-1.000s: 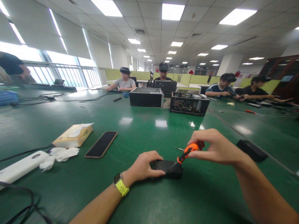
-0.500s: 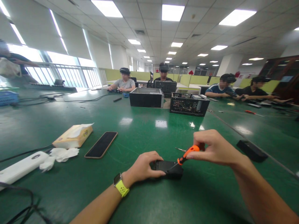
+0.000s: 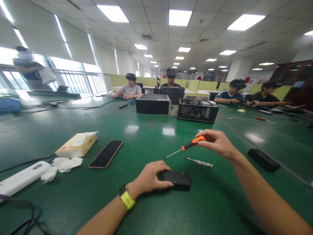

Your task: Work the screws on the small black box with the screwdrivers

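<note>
My left hand (image 3: 154, 176), below a watch with a yellow-green strap (image 3: 127, 198), grips the left end of a small black box (image 3: 178, 179) that lies on the green table. Thumb and fingers are closed round it. Up and to the right, my right hand (image 3: 216, 142) holds an orange and black screwdriver (image 3: 189, 143) by the end of its handle. The screwdriver's shaft slants down to the left, its tip beyond the box and apart from it. A slim, clear-handled screwdriver (image 3: 199, 162) lies on the table below my right hand.
A phone (image 3: 106, 154), a tissue pack (image 3: 77, 144) and a white power strip (image 3: 24, 176) lie to the left. Another black box (image 3: 264, 159) rests at the right. Two computer cases (image 3: 153, 106) stand farther back. Several people sit around the table; one person stands by the windows.
My right hand has lifted the orange screwdriver off the black box and moved it up and away. The slim screwdriver now shows fully. My left hand stays on the box.
</note>
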`<state>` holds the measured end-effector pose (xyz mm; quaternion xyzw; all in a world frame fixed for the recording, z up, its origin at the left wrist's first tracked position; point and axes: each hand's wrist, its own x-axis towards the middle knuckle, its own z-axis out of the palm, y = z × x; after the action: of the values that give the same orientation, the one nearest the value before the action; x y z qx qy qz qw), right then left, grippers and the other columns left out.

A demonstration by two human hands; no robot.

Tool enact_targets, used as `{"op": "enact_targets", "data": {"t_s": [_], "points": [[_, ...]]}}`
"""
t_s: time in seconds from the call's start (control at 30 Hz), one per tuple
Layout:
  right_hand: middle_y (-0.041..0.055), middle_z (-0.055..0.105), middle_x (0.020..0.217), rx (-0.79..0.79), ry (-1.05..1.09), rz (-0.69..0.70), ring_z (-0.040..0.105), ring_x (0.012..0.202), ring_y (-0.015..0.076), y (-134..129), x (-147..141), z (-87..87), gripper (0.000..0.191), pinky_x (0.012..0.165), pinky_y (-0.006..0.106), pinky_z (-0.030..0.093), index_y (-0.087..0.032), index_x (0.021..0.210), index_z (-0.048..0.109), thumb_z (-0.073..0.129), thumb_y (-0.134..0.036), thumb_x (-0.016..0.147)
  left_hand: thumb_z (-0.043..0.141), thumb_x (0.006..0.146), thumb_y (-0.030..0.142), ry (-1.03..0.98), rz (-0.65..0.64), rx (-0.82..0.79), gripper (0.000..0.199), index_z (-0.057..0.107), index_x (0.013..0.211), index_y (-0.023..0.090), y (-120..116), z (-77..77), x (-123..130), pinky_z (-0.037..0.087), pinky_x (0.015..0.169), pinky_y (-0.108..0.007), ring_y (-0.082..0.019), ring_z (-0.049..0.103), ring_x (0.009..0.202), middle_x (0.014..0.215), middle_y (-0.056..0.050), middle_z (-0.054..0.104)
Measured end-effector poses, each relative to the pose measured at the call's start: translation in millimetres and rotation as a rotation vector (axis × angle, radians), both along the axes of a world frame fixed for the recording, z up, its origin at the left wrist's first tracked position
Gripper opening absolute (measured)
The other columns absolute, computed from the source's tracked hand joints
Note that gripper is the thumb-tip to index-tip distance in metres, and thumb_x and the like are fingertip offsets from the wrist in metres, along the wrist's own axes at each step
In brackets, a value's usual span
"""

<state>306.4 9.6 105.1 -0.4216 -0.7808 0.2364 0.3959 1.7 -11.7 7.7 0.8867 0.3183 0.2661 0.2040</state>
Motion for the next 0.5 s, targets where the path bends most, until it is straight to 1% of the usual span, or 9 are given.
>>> {"op": "enact_targets", "data": {"t_s": [0.07,0.17,0.27,0.37,0.43,0.5], "points": [[0.0064,0.073,0.091,-0.1,0.034,-0.055,0.065,0.076,0.0202,23,7,-24.2,0.036,0.068,0.031,0.051,-0.018,0.099,0.072,0.072,-0.047,0.076,0.081,0.073,0.042,-0.001,0.003,-0.003,0.04,0.071,0.101,0.017,-1,0.2,0,0.048,0.074,-0.029,-0.021,0.064,0.083,0.094,-0.005,0.069],[0.009,0.074,0.096,-0.131,0.038,-0.109,0.067,0.084,0.0235,48,15,-63.3,0.042,0.076,0.036,0.052,-0.016,0.101,0.071,0.068,-0.05,0.076,0.081,0.072,0.042,-0.003,0.006,-0.006,0.041,0.07,0.101,0.016,-1,-0.8,0,0.048,0.075,-0.029,-0.021,0.065,0.084,0.094,-0.006,0.07],[0.0092,0.074,0.091,-0.149,-0.011,-0.133,0.067,0.079,0.0224,58,23,-96.1,0.042,0.072,0.035,0.052,-0.015,0.098,0.073,0.066,-0.05,0.077,0.081,0.072,0.044,-0.011,0.005,-0.008,0.042,0.07,0.101,0.016,0,-2.8,-1,0.049,0.076,-0.03,-0.022,0.065,0.085,0.095,-0.006,0.07],[0.007,0.074,0.086,-0.148,-0.097,-0.134,0.064,0.077,0.0217,61,31,-115.9,0.038,0.071,0.034,0.05,-0.016,0.092,0.075,0.069,-0.049,0.074,0.081,0.072,0.044,-0.02,-0.003,-0.008,0.042,0.07,0.102,0.017,1,-3.8,-1,0.049,0.078,-0.03,-0.022,0.065,0.086,0.097,-0.005,0.07],[0.0058,0.073,0.087,-0.13,-0.148,-0.134,0.063,0.081,0.0227,62,34,-122.0,0.033,0.076,0.035,0.048,-0.019,0.09,0.076,0.071,-0.047,0.073,0.081,0.072,0.043,-0.018,-0.002,-0.01,0.042,0.07,0.102,0.017,1,-3.2,0,0.049,0.077,-0.03,-0.022,0.065,0.086,0.096,-0.006,0.07],[0.0055,0.072,0.093,-0.103,-0.18,-0.139,0.062,0.087,0.0236,62,35,-123.8,0.031,0.081,0.037,0.047,-0.021,0.092,0.076,0.072,-0.046,0.073,0.081,0.072,0.044,-0.011,0.004,-0.011,0.041,0.071,0.101,0.016,0,-2.1,0,0.049,0.076,-0.03,-0.021,0.065,0.084,0.094,-0.006,0.07]]}}
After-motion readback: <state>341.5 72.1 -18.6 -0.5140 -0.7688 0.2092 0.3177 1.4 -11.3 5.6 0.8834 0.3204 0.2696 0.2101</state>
